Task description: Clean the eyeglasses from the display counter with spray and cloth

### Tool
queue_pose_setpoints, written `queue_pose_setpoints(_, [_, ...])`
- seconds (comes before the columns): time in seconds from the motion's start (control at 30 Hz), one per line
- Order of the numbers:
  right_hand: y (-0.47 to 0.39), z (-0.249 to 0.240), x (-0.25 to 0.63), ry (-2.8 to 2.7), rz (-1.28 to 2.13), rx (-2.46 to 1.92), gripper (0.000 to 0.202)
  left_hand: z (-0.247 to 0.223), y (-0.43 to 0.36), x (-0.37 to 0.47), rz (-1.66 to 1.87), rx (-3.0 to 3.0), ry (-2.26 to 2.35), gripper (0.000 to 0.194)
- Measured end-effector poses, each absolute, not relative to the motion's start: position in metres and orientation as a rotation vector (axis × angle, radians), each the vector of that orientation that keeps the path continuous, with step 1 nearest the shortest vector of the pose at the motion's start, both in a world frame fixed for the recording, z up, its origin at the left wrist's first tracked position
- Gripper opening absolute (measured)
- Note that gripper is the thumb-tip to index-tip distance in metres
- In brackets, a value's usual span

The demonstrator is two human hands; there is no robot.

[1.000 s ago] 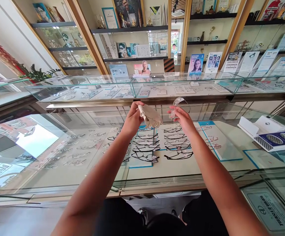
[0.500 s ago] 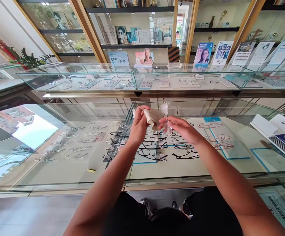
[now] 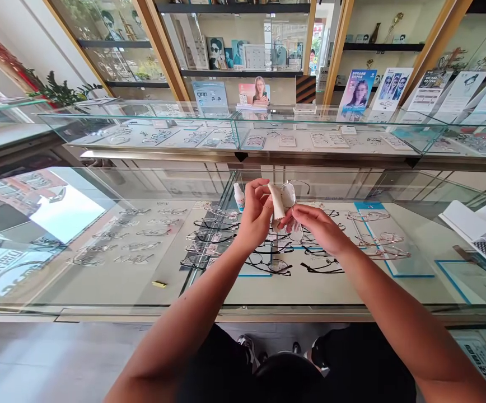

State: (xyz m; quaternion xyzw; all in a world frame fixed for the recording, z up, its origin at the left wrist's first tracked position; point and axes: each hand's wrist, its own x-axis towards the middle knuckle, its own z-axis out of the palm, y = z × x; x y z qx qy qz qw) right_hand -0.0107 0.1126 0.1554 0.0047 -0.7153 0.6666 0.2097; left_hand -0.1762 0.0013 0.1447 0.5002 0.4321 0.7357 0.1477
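No wording is legible with certainty. White characters [image 3: 363,76] head the blue-purple poster [image 3: 354,99] at the back, too small to read. Large lettering [image 3: 0,274] showing at far left and bold dark characters on the lower-right plaque [image 3: 484,364], cut by the frame edge, cannot be deciphered.

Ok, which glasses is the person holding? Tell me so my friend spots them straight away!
Find the big glass-topped display counter nearest the camera. Above it, the right hand holds thin, pale-rimmed glasses with clear lenses, next to the beige cloth in the left hand. Unlike the rows of dark and pale glasses under the counter's glass, this pair is in a hand's grip.
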Motion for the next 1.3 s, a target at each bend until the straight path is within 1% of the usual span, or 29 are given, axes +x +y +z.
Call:
queue_pose_setpoints(0.17, [0.110, 0.154, -0.011, -2.004, 1.871, 0.021, 0.038, 0.151, 0.001, -0.173, 2.158, 1.323, 1.201, 0.046])
queue_pose_setpoints(0.37, [0.108, 0.152, -0.012, -2.027, 1.874, 0.030, 0.039, 0.160, -0.005, -0.168, 1.979, 1.156, 1.101, 0.047])
queue_pose_setpoints(0.43, [0.107, 0.152, -0.012, -2.045, 1.870, 0.037, 0.039, 0.162, -0.005, -0.168, 1.960, 1.109, 1.052, 0.050])
queue_pose_setpoints(0.5, [0.106, 0.154, -0.012, -2.063, 1.865, 0.046, 0.039, 0.164, -0.006, -0.168, 1.943, 1.048, 1.034, 0.057])
queue_pose_setpoints(0.57, [0.106, 0.155, -0.012, -2.084, 1.845, 0.050, 0.040, 0.165, -0.008, -0.169, 1.873, 0.996, 1.059, 0.063])
queue_pose_setpoints(0.73, [0.106, 0.157, -0.010, -2.085, 1.833, 0.073, 0.039, 0.170, -0.013, -0.173, 1.597, 1.047, 1.120, 0.061])
queue_pose_setpoints(0.87, [0.106, 0.156, -0.012, -2.067, 1.822, 0.072, 0.040, 0.172, -0.015, -0.173, 1.530, 1.062, 1.061, 0.064])
queue_pose_setpoints(0.97, [0.106, 0.155, -0.012, -2.057, 1.830, 0.086, 0.038, 0.173, -0.015, -0.171, 1.545, 1.073, 0.981, 0.060])
queue_pose_setpoints(1.13, [0.106, 0.153, -0.012, -2.048, 1.856, 0.060, 0.037, 0.176, -0.014, -0.172, 1.567, 1.095, 0.857, 0.042])
queue_pose_setpoints(1.3, [0.106, 0.154, -0.010, -2.043, 1.914, 0.089, 0.039, 0.179, -0.018, -0.176, 1.519, 1.153, 0.835, 0.033])
